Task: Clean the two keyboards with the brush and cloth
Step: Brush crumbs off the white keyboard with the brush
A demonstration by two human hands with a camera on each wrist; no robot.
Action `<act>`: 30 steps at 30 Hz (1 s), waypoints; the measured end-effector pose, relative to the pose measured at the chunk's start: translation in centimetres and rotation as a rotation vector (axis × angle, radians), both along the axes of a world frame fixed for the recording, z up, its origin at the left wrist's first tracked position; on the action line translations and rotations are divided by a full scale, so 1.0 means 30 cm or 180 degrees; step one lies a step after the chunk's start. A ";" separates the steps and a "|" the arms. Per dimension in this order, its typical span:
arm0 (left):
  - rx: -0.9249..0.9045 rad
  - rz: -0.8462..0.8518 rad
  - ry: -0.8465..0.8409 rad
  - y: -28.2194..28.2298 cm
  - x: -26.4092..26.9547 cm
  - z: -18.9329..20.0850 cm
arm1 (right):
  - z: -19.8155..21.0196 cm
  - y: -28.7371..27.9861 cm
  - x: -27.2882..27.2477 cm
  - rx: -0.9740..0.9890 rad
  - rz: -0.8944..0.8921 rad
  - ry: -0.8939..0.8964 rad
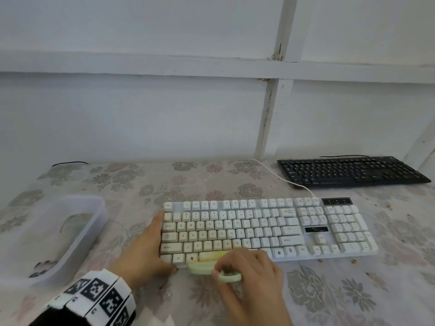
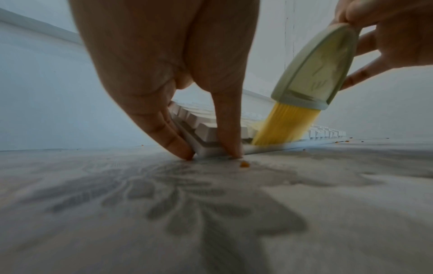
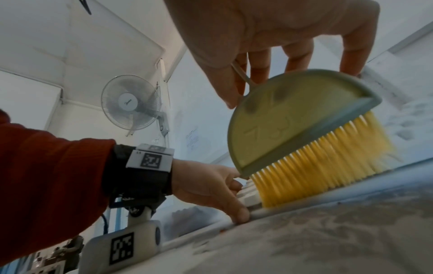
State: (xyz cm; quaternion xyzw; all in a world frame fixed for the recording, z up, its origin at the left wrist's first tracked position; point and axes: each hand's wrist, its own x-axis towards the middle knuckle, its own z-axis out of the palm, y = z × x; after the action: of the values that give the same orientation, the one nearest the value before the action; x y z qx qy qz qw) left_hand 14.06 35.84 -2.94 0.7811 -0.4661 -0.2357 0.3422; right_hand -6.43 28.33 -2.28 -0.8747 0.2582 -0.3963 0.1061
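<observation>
A white keyboard [image 1: 270,229] lies in front of me on the flowered tablecloth [image 1: 329,290]. My left hand [image 1: 153,241] braces its left end: straight fingers [image 2: 168,137] press the side edge and the thumb [image 2: 230,129] presses the front edge. My right hand [image 1: 247,267] grips a pale green brush [image 1: 204,267] by its loop handle. The brush's yellow bristles [image 2: 283,128] touch the bottom key row near the space bar, blurred by motion. A black keyboard [image 1: 350,171] lies at the back right. I see no cloth clearly.
A clear plastic tub [image 1: 77,231] stands on the left of the table, its contents unclear. A white cable [image 1: 282,180] runs from the white keyboard toward the wall. Orange crumbs [image 2: 244,164] dot the tablecloth near the keyboard's front edge. A fan [image 3: 131,102] hangs on the wall.
</observation>
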 end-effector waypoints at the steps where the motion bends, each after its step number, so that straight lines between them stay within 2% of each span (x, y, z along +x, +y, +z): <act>1: 0.0034 0.0003 -0.0028 0.000 0.001 -0.001 | -0.001 -0.012 -0.012 -0.0001 -0.0060 -0.0001; 4: 0.0105 0.0028 -0.0054 0.002 0.009 -0.010 | 0.010 -0.029 -0.036 0.0027 -0.0167 -0.0110; 10: 0.0109 0.0054 -0.0074 0.000 0.011 -0.014 | 0.011 -0.003 -0.027 -0.0102 0.0227 -0.0240; 15: 0.0097 0.0055 0.0022 0.000 0.014 -0.019 | 0.007 -0.072 -0.077 0.0159 -0.0077 -0.0358; 21: 0.0161 0.0052 0.0048 0.001 0.011 -0.014 | 0.040 -0.064 -0.088 -0.0016 0.0155 -0.0405; 26: 0.0225 0.0063 0.0066 0.002 0.012 -0.014 | 0.024 -0.140 -0.148 0.0349 -0.0005 -0.0520; 30: 0.0218 0.0071 0.0101 0.002 0.015 -0.021 | 0.057 -0.173 -0.204 0.0414 -0.0094 -0.0608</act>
State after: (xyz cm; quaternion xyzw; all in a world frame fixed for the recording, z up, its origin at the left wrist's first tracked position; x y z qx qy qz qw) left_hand 14.52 35.90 -3.56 0.7936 -0.4435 -0.2601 0.3253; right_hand -12.57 23.14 -0.56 -0.8203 0.2849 -0.4617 0.1808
